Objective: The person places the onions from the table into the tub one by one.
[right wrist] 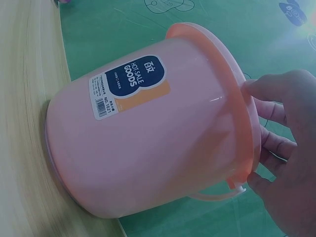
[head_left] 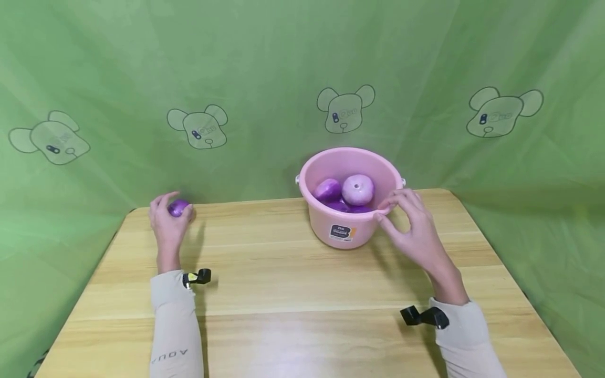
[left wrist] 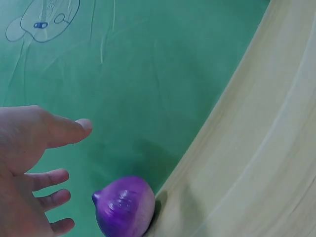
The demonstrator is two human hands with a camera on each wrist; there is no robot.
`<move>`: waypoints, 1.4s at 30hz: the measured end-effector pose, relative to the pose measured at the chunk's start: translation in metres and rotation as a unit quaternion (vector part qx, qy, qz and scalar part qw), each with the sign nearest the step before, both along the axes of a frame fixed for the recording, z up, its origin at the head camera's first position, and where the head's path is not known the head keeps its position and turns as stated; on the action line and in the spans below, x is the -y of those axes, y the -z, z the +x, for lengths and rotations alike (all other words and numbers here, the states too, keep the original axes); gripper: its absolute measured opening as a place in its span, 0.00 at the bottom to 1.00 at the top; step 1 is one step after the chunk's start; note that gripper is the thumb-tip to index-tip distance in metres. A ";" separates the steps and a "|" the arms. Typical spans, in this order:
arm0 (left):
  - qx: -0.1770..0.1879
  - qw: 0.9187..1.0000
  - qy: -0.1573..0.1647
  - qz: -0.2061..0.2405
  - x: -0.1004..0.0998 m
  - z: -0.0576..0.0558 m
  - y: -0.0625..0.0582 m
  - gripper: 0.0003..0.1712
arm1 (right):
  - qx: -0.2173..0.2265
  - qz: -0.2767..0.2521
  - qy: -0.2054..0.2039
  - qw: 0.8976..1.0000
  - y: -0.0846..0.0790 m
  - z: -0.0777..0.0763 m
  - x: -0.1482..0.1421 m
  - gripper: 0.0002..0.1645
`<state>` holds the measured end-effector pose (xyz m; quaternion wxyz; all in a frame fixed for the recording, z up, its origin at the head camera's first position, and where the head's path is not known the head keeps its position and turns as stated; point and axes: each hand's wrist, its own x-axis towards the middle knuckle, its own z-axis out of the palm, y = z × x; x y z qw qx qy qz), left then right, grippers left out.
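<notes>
At the table's far left edge sits a shiny purple onion (head_left: 178,208). My left hand (head_left: 169,223) reaches around it, thumb and fingers spread. In the left wrist view a gap shows between this hand (left wrist: 29,163) and the onion (left wrist: 126,207), whose pointed tip faces the fingers. A pink bucket (head_left: 331,212) stands upright toward the back right, with several purple onions (head_left: 357,190) inside. My right hand (head_left: 416,231) pinches the bucket's near right rim, thumb outside and fingers over the edge. The right wrist view shows the labelled bucket wall (right wrist: 163,133) and the hand (right wrist: 291,133) at its rim.
A wooden table (head_left: 264,283) lies beneath everything. Green cloth (head_left: 264,68) printed with mouse-like heads hangs close behind the table's back edge and along its sides. The bucket's handle (right wrist: 217,196) hangs down on its far side. A black camera is worn on each wrist.
</notes>
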<state>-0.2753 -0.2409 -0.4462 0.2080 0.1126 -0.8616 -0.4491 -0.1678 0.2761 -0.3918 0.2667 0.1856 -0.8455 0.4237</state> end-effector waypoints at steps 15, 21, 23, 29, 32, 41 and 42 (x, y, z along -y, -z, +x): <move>0.041 0.998 0.036 0.039 0.012 -0.008 0.020 0.37 | -0.006 0.001 0.000 1.000 0.001 0.000 0.000 0.13; 0.051 0.997 0.042 0.031 0.013 -0.013 0.029 0.38 | -0.005 0.003 0.001 1.000 0.002 0.001 -0.001 0.13; 0.052 0.997 0.041 0.031 0.015 -0.013 0.032 0.38 | -0.004 0.004 0.002 1.000 0.002 0.000 -0.001 0.13; 0.058 0.997 0.041 0.037 0.020 -0.013 0.037 0.36 | -0.004 0.004 0.001 1.000 0.002 0.000 -0.001 0.13; 0.064 0.996 0.042 0.035 0.023 -0.015 0.040 0.37 | -0.001 0.000 0.001 1.000 0.003 0.001 0.000 0.12; 0.074 0.996 0.047 0.032 0.028 -0.022 0.041 0.38 | -0.001 -0.001 0.001 1.000 0.002 0.001 0.000 0.12; 0.073 0.996 0.047 0.036 0.028 -0.023 0.040 0.38 | -0.001 -0.001 0.002 1.000 0.001 0.001 0.000 0.12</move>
